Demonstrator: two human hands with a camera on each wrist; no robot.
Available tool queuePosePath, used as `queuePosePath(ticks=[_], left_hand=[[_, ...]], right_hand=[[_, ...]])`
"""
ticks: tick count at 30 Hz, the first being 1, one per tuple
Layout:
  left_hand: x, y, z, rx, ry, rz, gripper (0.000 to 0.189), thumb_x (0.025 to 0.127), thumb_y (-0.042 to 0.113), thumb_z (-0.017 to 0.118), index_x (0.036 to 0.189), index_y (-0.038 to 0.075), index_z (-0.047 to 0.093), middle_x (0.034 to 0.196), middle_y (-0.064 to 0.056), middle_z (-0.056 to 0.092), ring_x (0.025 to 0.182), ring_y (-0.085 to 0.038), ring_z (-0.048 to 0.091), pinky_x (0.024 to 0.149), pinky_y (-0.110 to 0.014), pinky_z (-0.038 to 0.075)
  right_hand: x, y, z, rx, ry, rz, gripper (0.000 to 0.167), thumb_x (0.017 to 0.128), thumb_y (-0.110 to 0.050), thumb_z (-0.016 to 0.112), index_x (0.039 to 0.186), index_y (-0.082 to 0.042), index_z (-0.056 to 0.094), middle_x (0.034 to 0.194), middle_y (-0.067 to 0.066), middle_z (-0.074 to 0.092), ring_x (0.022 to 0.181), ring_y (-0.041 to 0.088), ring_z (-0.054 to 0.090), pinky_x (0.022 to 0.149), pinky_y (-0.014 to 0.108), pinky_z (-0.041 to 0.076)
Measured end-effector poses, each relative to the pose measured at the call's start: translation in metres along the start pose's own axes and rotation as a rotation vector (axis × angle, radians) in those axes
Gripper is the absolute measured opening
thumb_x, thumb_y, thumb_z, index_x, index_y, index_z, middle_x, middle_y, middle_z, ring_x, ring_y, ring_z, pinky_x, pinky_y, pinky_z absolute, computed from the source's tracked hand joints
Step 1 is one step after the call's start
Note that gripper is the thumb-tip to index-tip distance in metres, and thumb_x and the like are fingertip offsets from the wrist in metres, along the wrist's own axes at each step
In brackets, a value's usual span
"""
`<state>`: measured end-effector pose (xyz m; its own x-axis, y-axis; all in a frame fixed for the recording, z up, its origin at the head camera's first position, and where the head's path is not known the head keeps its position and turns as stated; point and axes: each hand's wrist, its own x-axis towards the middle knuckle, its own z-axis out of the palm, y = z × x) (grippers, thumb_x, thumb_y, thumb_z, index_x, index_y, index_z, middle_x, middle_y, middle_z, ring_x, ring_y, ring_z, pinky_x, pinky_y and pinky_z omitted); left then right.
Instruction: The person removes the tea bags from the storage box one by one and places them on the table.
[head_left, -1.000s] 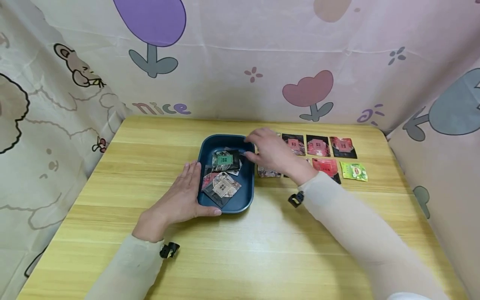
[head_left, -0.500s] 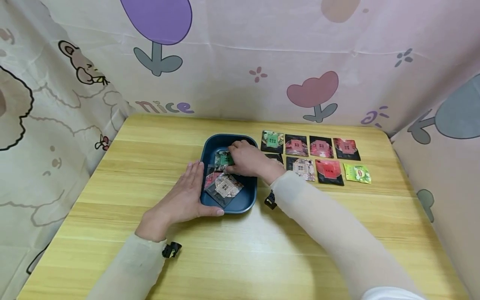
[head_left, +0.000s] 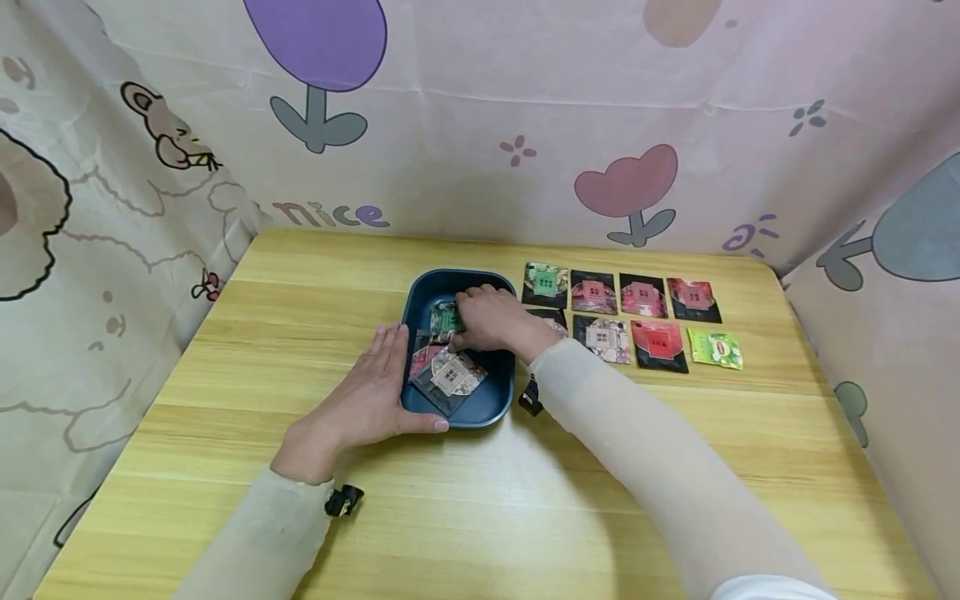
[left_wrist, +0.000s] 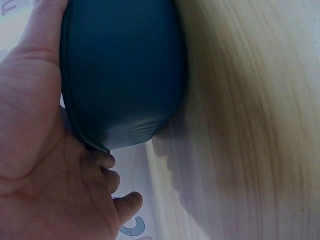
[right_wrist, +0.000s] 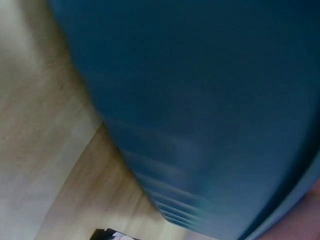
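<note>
A dark blue rectangular tub [head_left: 497, 408] stands on the table with several tea sachets inside. My left hand [head_left: 358, 400] lies along its left side, fingers straight against the wall and thumb stretched along the front corner. In the left wrist view, the palm [left_wrist: 40, 125] is against the tub's rim. My right hand [head_left: 498, 321] reaches over the right rim, with bent fingers down at a green-labelled black sachet [head_left: 444, 320]. The hand covers that sachet's right part, and I cannot tell whether the fingers pinch it. A cream-labelled sachet [head_left: 452, 375] overlaps a pink one [head_left: 422, 360] nearer the front.
Right of the tub, sachets lie in two rows: green [head_left: 546, 284], pink and red ones [head_left: 692, 298] behind, cream [head_left: 602, 337], red [head_left: 659, 344] and yellow-green [head_left: 716, 348] in front. The right wrist partly hides a dark sachet [head_left: 553, 317]. A patterned curtain [head_left: 450, 125] hangs behind the table.
My right hand has moved left from the tub's right rim to the green-labelled sachet inside, uncovering sachets on the table. My left hand keeps its place on the tub.
</note>
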<state>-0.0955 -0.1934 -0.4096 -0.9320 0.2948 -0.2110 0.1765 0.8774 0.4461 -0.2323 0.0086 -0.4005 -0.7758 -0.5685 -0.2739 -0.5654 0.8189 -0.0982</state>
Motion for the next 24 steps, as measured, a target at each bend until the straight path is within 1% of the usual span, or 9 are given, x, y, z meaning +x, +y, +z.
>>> queuePosePath(ticks=[5, 9, 13, 21, 24], left_hand=[[0.0003, -0.0004, 0.0013, 0.005, 0.001, 0.000, 0.149, 0.074, 0.082, 0.077, 0.168, 0.003, -0.008, 0.177, -0.020, -0.006, 0.164, -0.039, -0.010, 0.131, -0.061, 0.009], [0.0005, -0.0006, 0.0016, 0.005, -0.007, -0.004, 0.149, 0.075, 0.081, 0.077, 0.168, 0.004, -0.009, 0.177, -0.018, -0.007, 0.164, -0.037, -0.011, 0.131, -0.061, 0.009], [0.0006, -0.0007, 0.0018, 0.002, -0.011, -0.006, 0.148, 0.075, 0.081, 0.078, 0.168, 0.004, -0.009, 0.177, -0.017, -0.008, 0.164, -0.037, -0.011, 0.131, -0.061, 0.008], [-0.0002, -0.0015, 0.0015, -0.001, -0.007, 0.000, 0.148, 0.075, 0.080, 0.078, 0.168, 0.003, -0.009, 0.177, -0.020, -0.007, 0.164, -0.038, -0.011, 0.131, -0.061, 0.008], [-0.0004, -0.0018, 0.0015, -0.003, -0.004, 0.003, 0.148, 0.076, 0.080, 0.078, 0.168, 0.003, -0.009, 0.177, -0.021, -0.007, 0.164, -0.039, -0.011, 0.131, -0.061, 0.008]], right_hand=[[0.0013, -0.0002, 0.0013, -0.024, -0.002, 0.012, 0.086, 0.097, -0.059, 0.070, 0.161, -0.009, 0.044, 0.161, 0.012, 0.050, 0.147, 0.035, 0.044, 0.122, 0.053, 0.039], [0.0019, -0.0003, 0.0024, -0.032, 0.008, 0.018, 0.088, 0.094, -0.062, 0.072, 0.159, -0.008, 0.047, 0.159, 0.014, 0.050, 0.145, 0.035, 0.044, 0.121, 0.054, 0.039], [0.0018, -0.0002, 0.0036, -0.043, 0.024, 0.018, 0.089, 0.091, -0.064, 0.073, 0.156, -0.008, 0.049, 0.153, 0.014, 0.051, 0.139, 0.034, 0.046, 0.118, 0.052, 0.042], [0.0019, -0.0003, 0.0061, -0.036, 0.051, 0.016, 0.096, 0.087, -0.068, 0.073, 0.156, -0.006, 0.046, 0.148, 0.014, 0.051, 0.132, 0.032, 0.048, 0.115, 0.049, 0.044], [0.0013, -0.0003, 0.0066, -0.030, 0.066, 0.009, 0.096, 0.086, -0.068, 0.073, 0.153, -0.005, 0.046, 0.144, 0.014, 0.052, 0.128, 0.032, 0.049, 0.113, 0.048, 0.045]])
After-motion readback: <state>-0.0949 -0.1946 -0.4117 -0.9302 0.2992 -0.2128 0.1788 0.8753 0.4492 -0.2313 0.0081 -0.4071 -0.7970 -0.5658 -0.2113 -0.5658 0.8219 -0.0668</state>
